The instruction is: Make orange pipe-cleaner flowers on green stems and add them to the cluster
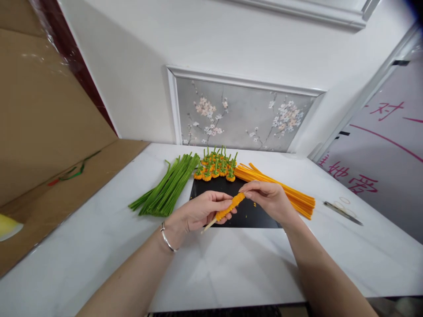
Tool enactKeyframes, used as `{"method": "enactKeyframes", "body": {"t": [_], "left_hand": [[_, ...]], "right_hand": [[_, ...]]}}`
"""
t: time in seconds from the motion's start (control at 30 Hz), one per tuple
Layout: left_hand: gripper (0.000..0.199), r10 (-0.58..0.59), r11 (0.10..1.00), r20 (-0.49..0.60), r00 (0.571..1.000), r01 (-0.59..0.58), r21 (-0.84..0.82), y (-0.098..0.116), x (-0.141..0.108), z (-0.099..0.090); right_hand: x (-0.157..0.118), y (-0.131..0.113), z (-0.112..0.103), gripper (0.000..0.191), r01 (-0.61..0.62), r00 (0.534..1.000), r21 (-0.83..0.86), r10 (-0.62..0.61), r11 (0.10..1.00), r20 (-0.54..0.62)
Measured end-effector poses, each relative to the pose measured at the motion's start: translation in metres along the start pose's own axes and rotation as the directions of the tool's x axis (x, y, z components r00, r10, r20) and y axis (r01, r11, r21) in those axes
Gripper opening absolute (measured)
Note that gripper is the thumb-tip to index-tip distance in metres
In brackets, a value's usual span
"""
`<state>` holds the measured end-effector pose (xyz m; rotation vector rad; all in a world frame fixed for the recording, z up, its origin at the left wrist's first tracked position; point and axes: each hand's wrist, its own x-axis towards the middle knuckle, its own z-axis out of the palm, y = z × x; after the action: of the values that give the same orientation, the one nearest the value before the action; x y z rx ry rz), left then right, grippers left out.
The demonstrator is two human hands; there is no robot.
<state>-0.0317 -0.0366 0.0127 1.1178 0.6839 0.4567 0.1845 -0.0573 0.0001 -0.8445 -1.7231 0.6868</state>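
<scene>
An orange pipe cleaner [230, 208] is wound in a tight coil around a thin wooden stick [209, 224], tilted up to the right over a black mat [261, 217]. My left hand [211, 208] is closed around the coil and stick from the left. With fingertips pinched together, my right hand [264, 196] grips the coil's upper end. Behind the hands stand several small orange pumpkins [216, 165] with green stems. To the left lies a bundle of green pipe cleaners [168, 185]; a bundle of orange pipe cleaners [291, 193] lies to the right, partly behind my right hand.
On the right of the white table [99, 246] lie metal tweezers [343, 213] beside thin rings [344, 200]. Cardboard [49, 110] borders the left side. A wall with a floral panel [241, 114] closes the back, and a whiteboard [390, 145] with red writing stands at right.
</scene>
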Motion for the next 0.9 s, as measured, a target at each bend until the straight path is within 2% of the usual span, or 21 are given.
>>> {"method": "enactKeyframes", "body": {"t": [0.1,0.33,0.57,0.9], "left_hand": [[0.024,-0.02,0.999,0.032,0.999,0.018,0.04,-0.0006,0.0004,-0.0024],[0.024,0.045,0.999,-0.058,0.997,-0.044,0.012,-0.0043,0.0037,-0.0008],[0.026,0.042,0.999,-0.041,0.998,-0.041,0.012,-0.0025,0.0027,0.0011],[0.028,0.163,0.969,-0.037,0.986,-0.152,0.195,-0.0003,-0.0007,0.0032]], "right_hand": [[0.0002,-0.0005,-0.0001,0.01,0.021,1.0,0.028,-0.021,0.999,0.01],[-0.0001,0.0007,-0.001,0.01,0.013,1.0,0.055,-0.013,0.998,-0.004],[-0.0002,-0.0007,-0.0016,0.009,0.017,1.0,0.04,-0.017,0.999,-0.019],[0.0004,0.0006,0.0,0.011,-0.037,0.998,-0.027,0.036,0.999,-0.06]]}}
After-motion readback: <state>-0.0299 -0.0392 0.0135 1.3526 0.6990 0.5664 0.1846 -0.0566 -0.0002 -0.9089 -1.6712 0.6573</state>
